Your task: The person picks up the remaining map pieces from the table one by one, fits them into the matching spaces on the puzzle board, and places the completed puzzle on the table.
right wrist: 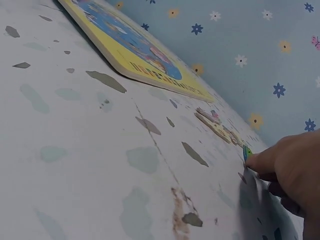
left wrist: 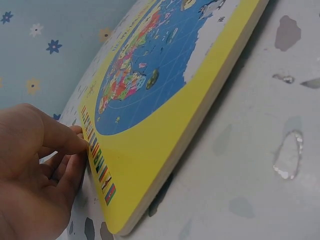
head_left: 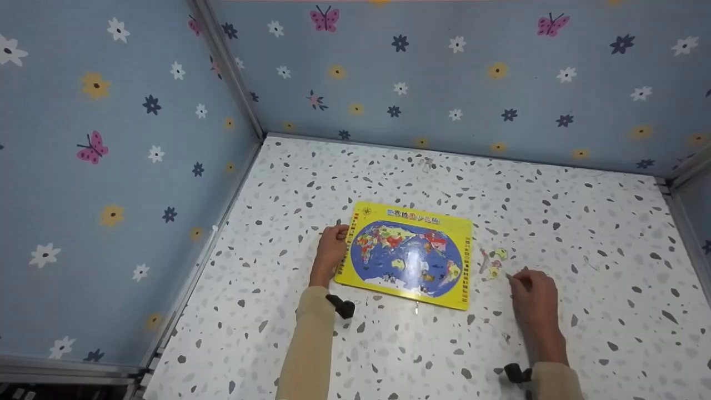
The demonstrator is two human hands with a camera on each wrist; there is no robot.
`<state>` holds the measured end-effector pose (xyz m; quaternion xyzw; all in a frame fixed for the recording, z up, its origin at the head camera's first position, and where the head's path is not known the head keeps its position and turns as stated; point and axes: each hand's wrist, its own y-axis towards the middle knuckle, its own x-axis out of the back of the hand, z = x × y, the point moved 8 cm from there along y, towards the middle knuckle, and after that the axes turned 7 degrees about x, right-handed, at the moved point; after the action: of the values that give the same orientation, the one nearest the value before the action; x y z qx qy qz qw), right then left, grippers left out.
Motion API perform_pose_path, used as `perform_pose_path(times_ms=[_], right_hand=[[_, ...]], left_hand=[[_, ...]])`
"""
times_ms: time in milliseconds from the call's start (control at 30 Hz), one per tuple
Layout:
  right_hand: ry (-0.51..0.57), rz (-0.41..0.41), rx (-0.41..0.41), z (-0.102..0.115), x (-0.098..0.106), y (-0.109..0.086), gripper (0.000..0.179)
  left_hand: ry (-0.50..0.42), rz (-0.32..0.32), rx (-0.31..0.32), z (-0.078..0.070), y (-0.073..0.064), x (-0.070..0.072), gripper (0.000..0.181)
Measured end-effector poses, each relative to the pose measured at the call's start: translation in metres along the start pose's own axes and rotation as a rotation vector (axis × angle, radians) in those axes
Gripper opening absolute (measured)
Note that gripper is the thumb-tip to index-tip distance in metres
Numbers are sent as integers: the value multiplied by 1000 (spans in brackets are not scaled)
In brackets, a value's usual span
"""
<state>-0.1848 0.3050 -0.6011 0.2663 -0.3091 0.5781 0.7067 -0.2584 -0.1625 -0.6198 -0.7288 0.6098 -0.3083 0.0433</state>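
Observation:
A yellow world map puzzle board [head_left: 408,297] with a blue oval map lies on the table. My left hand [head_left: 332,248] is at its left edge. In the left wrist view, the thumb of that hand [left wrist: 37,165] touches the border with the flag strip, and the fingers curl beside the edge. My right hand [head_left: 536,291] is right of the board, pinching a small green and blue puzzle piece [right wrist: 247,152] between thumb and fingertip. Just left of that hand, several loose puzzle pieces [head_left: 493,272], yellow and pinkish, lie together on the table.
The white speckled table [head_left: 411,355] is bounded by blue flowered panels [head_left: 422,72] at the back and the left side. Behind the board, a small pale mark or scrap [head_left: 426,164] shows on the tabletop. A black wrist device [head_left: 344,307] sits at the left cuff.

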Motion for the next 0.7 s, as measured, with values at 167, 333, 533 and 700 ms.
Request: perform_pose_path(times_ms=[167, 333, 533, 700], right_hand=[[132, -50, -15, 3, 1, 2, 27], [273, -86, -58, 11, 1, 7, 35], [338, -65, -82, 22, -3, 10, 39], [355, -56, -90, 30, -11, 14, 36]], left_hand=[[6, 11, -1, 1, 1, -1, 41], [39, 12, -14, 0, 3, -1, 45], [27, 6, 10, 1, 3, -1, 44], [27, 4, 17, 1, 4, -1, 42]])
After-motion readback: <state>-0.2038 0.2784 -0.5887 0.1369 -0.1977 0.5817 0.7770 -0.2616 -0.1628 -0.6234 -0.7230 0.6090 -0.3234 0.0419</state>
